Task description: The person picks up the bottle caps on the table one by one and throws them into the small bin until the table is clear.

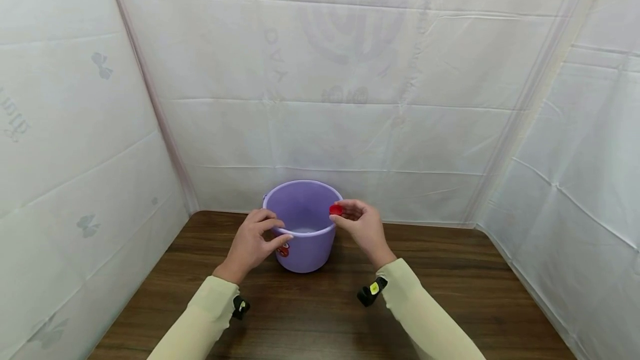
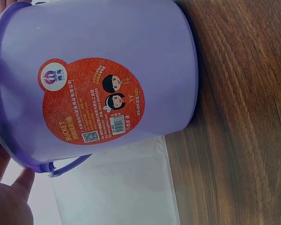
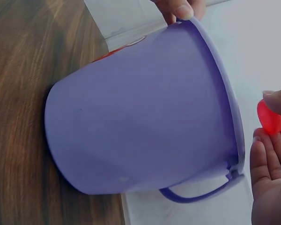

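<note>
A purple bucket [image 1: 310, 251] stands upright on the wooden table, near the back wall. My left hand [image 1: 254, 240] grips its rim on the left side, with fingers over the edge and the thumb outside. Above the right part of the rim, my right hand [image 1: 364, 226] pinches a small red cap [image 1: 335, 210] between thumb and fingers. In the right wrist view, the red cap [image 3: 270, 117] shows beside the rim, apart from it. A red printed label [image 2: 93, 103] fills much of the bucket's side in the left wrist view.
Brown wooden tabletop [image 1: 430, 288] spreads around the bucket. White sheeting [image 1: 320, 138] closes off the back and both sides. The bucket's purple handle [image 3: 196, 198] hangs down at its side.
</note>
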`<state>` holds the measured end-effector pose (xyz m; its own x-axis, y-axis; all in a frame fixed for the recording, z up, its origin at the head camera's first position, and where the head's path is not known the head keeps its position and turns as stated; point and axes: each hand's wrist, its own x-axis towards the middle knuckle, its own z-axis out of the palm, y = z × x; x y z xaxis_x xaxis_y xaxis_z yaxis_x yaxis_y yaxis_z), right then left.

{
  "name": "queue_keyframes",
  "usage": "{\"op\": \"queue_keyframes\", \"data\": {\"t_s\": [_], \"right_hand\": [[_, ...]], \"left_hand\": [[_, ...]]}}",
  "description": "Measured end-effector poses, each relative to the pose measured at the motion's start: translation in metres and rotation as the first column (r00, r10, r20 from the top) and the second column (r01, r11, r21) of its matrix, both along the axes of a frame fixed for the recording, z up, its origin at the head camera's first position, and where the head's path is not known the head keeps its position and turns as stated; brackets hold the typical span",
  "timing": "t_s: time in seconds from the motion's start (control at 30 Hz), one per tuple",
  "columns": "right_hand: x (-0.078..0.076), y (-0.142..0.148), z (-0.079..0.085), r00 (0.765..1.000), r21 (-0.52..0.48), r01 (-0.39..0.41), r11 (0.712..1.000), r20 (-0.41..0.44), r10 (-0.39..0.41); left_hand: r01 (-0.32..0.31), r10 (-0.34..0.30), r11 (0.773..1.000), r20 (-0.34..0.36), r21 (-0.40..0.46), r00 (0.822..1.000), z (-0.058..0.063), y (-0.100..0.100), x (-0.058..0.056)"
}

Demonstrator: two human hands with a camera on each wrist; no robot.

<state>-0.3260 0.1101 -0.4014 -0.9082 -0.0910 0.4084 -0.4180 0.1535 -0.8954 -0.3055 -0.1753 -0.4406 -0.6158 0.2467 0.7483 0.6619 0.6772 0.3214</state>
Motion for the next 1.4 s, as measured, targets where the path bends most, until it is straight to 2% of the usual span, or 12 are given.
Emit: {"op": "queue_keyframes", "data": {"t_s": [0.47,0.7,1.03,1.17,1.4], "right_hand": [[-0.017,-0.021,0.013,1.000,0.005,0.026,1.000,-0.003,-0.026],[-0.027,-0.025,0.008,0.999,0.051,0.024,0.998,-0.033,-0.022],[-0.025,-0.029,0.008,0.998,0.092,0.058,0.994,-0.044,-0.054],[-0.025,-0.030,0.008,0.998,0.081,0.062,0.995,-0.023,-0.060],[-0.024,-0.028,0.009,0.996,0.118,0.088,0.989,-0.006,-0.088]], "left_hand": [[-0.021,0.021,1.000,0.048,-0.013,0.999,0.002,0.000,0.001],[-0.012,0.012,1.000,0.025,-0.005,1.000,0.001,0.000,0.000],[-0.011,0.011,1.000,0.035,-0.011,0.999,0.002,0.001,0.000],[-0.006,0.007,1.000,0.031,-0.013,0.999,0.003,0.002,0.001],[0.004,-0.004,1.000,0.007,-0.012,1.000,0.003,0.001,0.001]]}}
